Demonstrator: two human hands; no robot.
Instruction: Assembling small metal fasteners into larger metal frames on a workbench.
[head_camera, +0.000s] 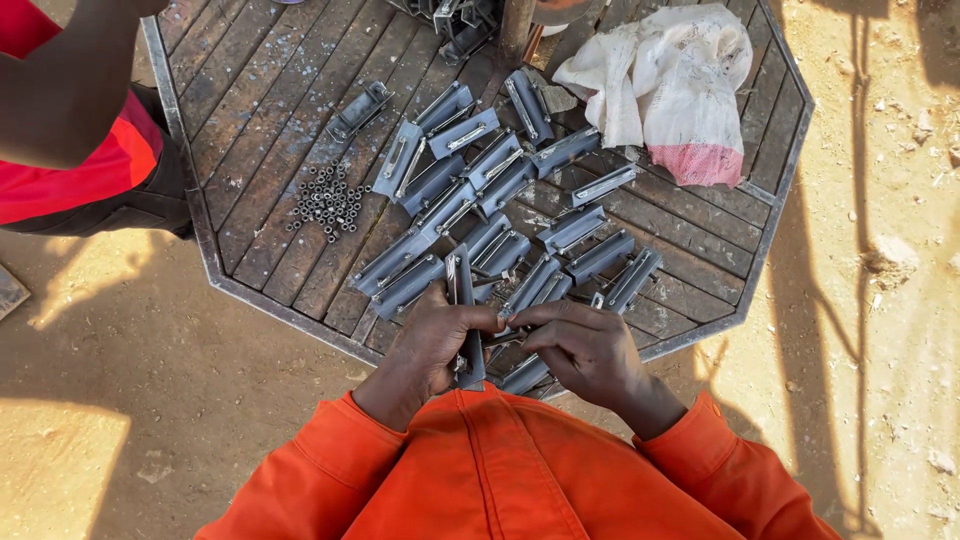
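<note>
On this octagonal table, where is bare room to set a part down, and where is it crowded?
Bare planks lie at the table top left, between the rim, the pile of nuts and a lone bracket. A smaller patch lies on the right, below the white cloth bag. The middle is crowded with grey metal brackets, down to both hands.

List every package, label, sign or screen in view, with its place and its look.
White sack: far right of the wooden table, beyond the grey metal brackets; crumpled, woven, with a pink-red patch at its lower end.
No labels, signs or screens show.
</note>
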